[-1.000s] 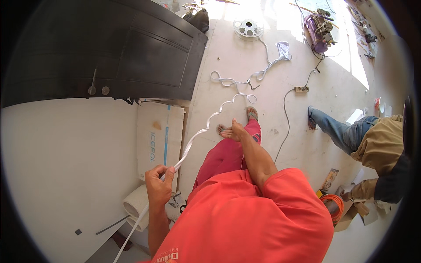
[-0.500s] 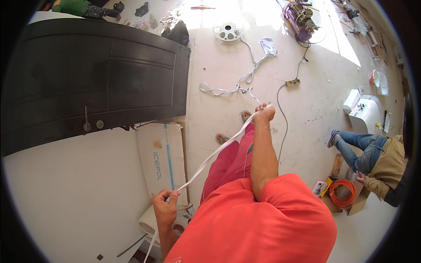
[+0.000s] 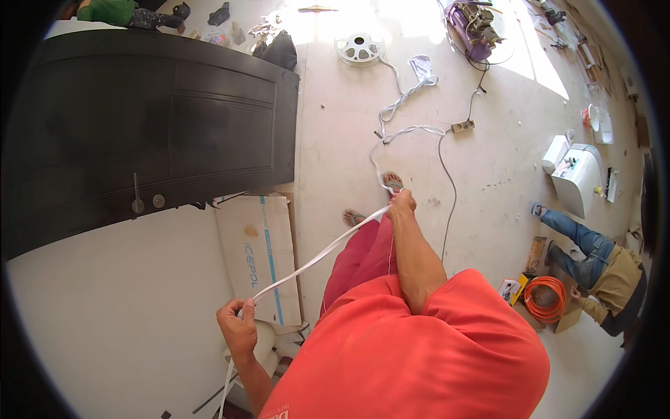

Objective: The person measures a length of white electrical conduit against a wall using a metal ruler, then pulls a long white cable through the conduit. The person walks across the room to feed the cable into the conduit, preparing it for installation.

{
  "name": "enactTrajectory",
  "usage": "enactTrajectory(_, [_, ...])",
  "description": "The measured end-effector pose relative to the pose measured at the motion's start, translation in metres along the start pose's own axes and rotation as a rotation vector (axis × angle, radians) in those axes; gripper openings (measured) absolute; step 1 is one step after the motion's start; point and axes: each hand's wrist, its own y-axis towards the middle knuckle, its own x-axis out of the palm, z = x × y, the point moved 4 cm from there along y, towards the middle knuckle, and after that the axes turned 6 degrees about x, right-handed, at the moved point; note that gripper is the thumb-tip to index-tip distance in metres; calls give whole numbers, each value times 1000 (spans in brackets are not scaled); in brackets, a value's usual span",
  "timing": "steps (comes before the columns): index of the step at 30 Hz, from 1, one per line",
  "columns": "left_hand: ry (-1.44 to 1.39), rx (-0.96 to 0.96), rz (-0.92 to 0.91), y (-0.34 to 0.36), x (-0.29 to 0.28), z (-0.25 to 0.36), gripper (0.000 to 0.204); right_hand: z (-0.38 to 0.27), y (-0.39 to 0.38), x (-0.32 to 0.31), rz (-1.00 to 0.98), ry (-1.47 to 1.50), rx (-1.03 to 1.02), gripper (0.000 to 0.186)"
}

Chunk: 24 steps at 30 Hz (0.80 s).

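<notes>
A long white flat strip (image 3: 314, 262) runs slanting and taut between my two hands. My left hand (image 3: 239, 328), at the lower left, pinches it between thumb and fingers; a tail hangs below that hand. My right hand (image 3: 402, 204) is closed round the strip in front of my legs. Beyond it the strip drops to the floor, lies there in loose, twisted loops, and leads toward a grey-white reel (image 3: 359, 51). A crumpled pale plastic bag (image 3: 421, 68) lies by the loops.
A dark door (image 3: 223, 133) and a flat white carton (image 3: 255, 258) stand at left. A grey cable with a socket block (image 3: 462, 126) crosses the floor at right. A purple machine (image 3: 474, 31) is far off. At right, a person (image 3: 593, 258) is near an orange hose coil (image 3: 544, 299).
My right hand has come down and left, and my left hand has moved outward to the left. A strip loop on the floor has shifted right. The person at right has stepped.
</notes>
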Motion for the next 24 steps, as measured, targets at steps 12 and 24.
enactTrajectory(12, [6,77,-41,27,5,24,30,31,-180,87,-642,-816,-616,11])
enactTrajectory(24, [26,46,-7,25,-5,21,32,-78,-50,0,-602,-38,29,22])
